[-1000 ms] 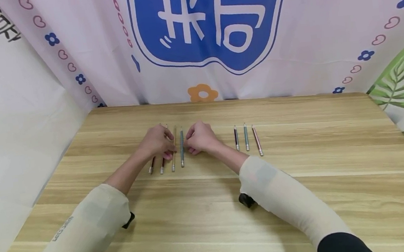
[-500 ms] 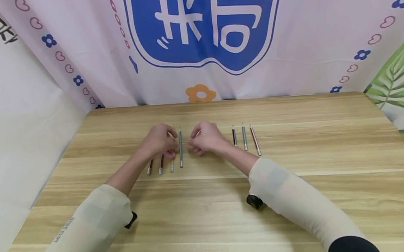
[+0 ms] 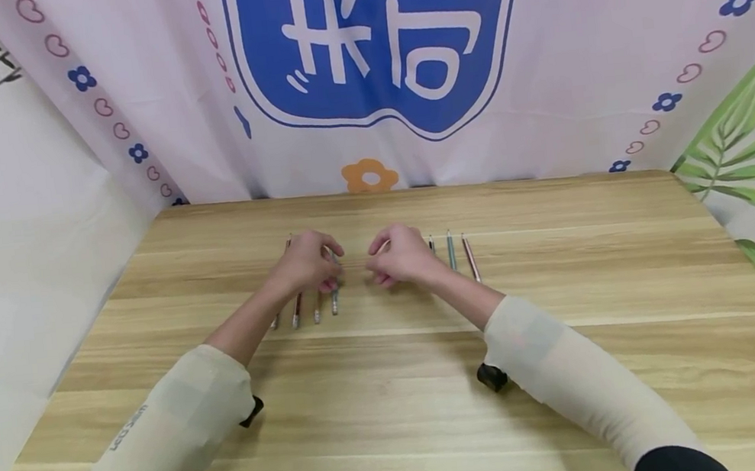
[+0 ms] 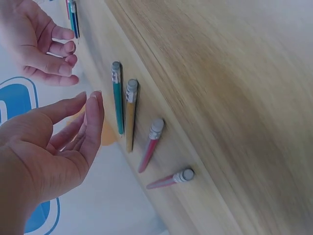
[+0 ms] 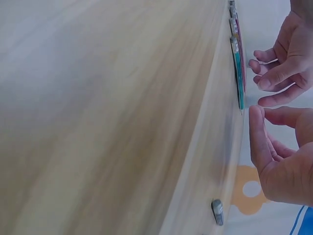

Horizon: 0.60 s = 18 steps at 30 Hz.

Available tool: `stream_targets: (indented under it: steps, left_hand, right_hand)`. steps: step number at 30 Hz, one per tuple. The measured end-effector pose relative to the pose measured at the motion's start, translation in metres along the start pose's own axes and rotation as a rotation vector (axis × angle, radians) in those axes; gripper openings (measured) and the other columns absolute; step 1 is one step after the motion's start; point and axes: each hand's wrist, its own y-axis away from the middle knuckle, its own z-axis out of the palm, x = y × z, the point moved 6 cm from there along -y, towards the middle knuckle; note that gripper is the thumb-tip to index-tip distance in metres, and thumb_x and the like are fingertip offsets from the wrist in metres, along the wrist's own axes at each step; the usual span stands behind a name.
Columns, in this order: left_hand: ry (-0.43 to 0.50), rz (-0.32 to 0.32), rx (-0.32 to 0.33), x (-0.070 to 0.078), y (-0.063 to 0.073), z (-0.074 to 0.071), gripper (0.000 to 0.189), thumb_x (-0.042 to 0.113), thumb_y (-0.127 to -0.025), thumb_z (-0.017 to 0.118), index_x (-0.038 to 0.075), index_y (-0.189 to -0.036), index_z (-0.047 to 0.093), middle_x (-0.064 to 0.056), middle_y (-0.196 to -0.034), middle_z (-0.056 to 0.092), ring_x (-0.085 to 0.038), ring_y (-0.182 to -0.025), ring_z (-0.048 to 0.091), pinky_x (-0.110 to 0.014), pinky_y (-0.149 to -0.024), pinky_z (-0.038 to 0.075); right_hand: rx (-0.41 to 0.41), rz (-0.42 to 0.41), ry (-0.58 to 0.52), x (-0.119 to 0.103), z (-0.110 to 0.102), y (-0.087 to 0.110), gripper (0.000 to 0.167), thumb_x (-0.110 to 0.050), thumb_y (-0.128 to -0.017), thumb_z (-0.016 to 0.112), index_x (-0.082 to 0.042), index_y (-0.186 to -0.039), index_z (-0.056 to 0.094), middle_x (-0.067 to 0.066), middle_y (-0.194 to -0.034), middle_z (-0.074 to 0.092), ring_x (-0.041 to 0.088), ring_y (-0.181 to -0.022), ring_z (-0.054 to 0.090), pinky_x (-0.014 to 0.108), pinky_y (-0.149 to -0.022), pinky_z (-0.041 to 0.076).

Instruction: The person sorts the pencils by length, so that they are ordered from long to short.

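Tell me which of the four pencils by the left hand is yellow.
The yellow pencil lies between the teal pencil and a red pencil; it alone is yellow, the others being teal, red and red.

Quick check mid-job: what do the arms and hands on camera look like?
The left hand and right hand are gloveless. Cream cloth covers both forearms; the left sleeve carries dark lettering. A small black device pokes out beneath each sleeve's wrist end. Black fabric shows higher on the right arm.
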Motion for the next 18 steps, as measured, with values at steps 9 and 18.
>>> stream_targets:
  steps: [9, 18]
  left_hand:
    - [-0.017, 0.018, -0.014, 0.009, -0.003, 0.007, 0.032, -0.007, -0.093, 0.069, -0.014, -0.123, 0.062, -0.026, -0.090, 0.072, -0.023, -0.063, 0.071, -0.035, -0.064, 0.066]
    - [-0.021, 0.037, -0.033, 0.019, -0.005, 0.015, 0.033, -0.005, -0.094, 0.069, -0.013, -0.125, 0.062, -0.025, -0.091, 0.072, -0.027, -0.065, 0.072, -0.037, -0.065, 0.066]
  right_hand:
    - [0.020, -0.006, -0.002, 0.007, -0.011, 0.004, 0.022, 0.001, -0.092, 0.072, 0.008, -0.112, 0.065, 0.024, -0.087, 0.073, 0.021, -0.064, 0.070, 0.032, -0.060, 0.065]
    - [0.040, 0.005, -0.002, 0.013, -0.027, 0.010, 0.026, 0.001, -0.092, 0.073, 0.008, -0.115, 0.064, 0.025, -0.087, 0.074, 0.026, -0.068, 0.073, 0.035, -0.062, 0.066]
